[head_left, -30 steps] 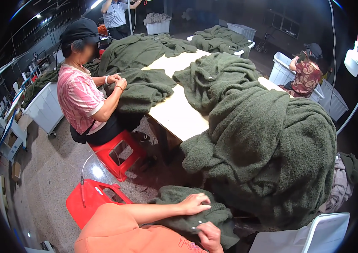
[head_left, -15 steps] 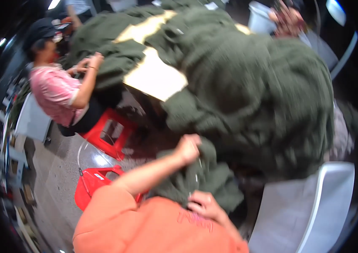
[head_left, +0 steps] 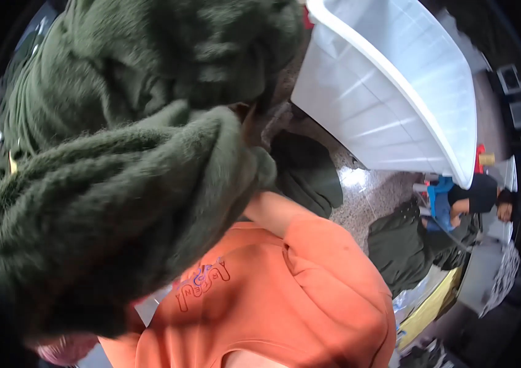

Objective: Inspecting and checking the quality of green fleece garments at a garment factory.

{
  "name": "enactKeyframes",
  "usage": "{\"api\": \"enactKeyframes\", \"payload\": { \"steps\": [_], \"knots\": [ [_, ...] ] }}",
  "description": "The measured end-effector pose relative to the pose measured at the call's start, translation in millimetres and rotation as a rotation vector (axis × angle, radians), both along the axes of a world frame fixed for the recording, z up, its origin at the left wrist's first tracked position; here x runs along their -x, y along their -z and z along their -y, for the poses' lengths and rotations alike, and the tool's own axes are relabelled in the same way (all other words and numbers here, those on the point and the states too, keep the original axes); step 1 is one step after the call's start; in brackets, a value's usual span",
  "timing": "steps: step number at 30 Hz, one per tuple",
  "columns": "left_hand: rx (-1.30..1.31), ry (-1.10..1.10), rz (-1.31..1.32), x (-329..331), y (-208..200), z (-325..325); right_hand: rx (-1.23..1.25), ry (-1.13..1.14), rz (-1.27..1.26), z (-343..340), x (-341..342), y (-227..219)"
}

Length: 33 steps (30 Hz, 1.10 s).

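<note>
A large bunch of fuzzy dark green cloth (head_left: 119, 202), perhaps a garment, is raised close in front of me and fills the left side of the view. My right forearm (head_left: 280, 212) comes out of an orange sleeve and runs in under the cloth's right edge. The right hand itself is hidden there, so its fingers do not show. Behind the cloth my left hand is out of sight; only part of an orange sleeve (head_left: 119, 351) shows below it. Just beyond lies a big heap of similar green cloth (head_left: 150, 55).
A tall white bin (head_left: 358, 92) stands at the upper right. Dark green cloth (head_left: 306, 175) lies on the speckled floor beside it, with another dark heap (head_left: 398, 248) farther right. Near that heap a person in dark clothes (head_left: 478, 196) is by a blue stool (head_left: 439, 195).
My view has turned right, toward the white bin. The green cloth has come up from my lap to close in front of me, and both hands have gone out of sight behind it.
</note>
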<state>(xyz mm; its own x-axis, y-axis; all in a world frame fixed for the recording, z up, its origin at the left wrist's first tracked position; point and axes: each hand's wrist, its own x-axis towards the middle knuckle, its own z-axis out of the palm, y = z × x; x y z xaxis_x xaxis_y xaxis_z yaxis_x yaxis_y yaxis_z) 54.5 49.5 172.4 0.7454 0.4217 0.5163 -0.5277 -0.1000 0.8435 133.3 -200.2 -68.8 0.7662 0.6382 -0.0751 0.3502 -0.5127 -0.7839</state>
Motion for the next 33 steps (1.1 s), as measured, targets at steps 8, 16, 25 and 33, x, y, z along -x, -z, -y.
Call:
{"api": "enactKeyframes", "payload": {
  "steps": [8, 16, 25, 33],
  "knots": [
    [0.734, 0.384, -0.343, -51, 39, 49, 0.495, 0.811, -0.109, 207, 61, 68],
    [0.476, 0.377, -1.065, -115, 125, 147, 0.907, -0.022, -0.602, 198, 105, 82],
    [-0.932, -0.448, -0.207, -210, 47, 43, 0.949, -0.112, -0.459, 163, 73, 91],
    [0.111, -0.172, -0.375, -245, 63, 72, 0.817, 0.153, -0.309, 138, 67, 72]
  ]
}}
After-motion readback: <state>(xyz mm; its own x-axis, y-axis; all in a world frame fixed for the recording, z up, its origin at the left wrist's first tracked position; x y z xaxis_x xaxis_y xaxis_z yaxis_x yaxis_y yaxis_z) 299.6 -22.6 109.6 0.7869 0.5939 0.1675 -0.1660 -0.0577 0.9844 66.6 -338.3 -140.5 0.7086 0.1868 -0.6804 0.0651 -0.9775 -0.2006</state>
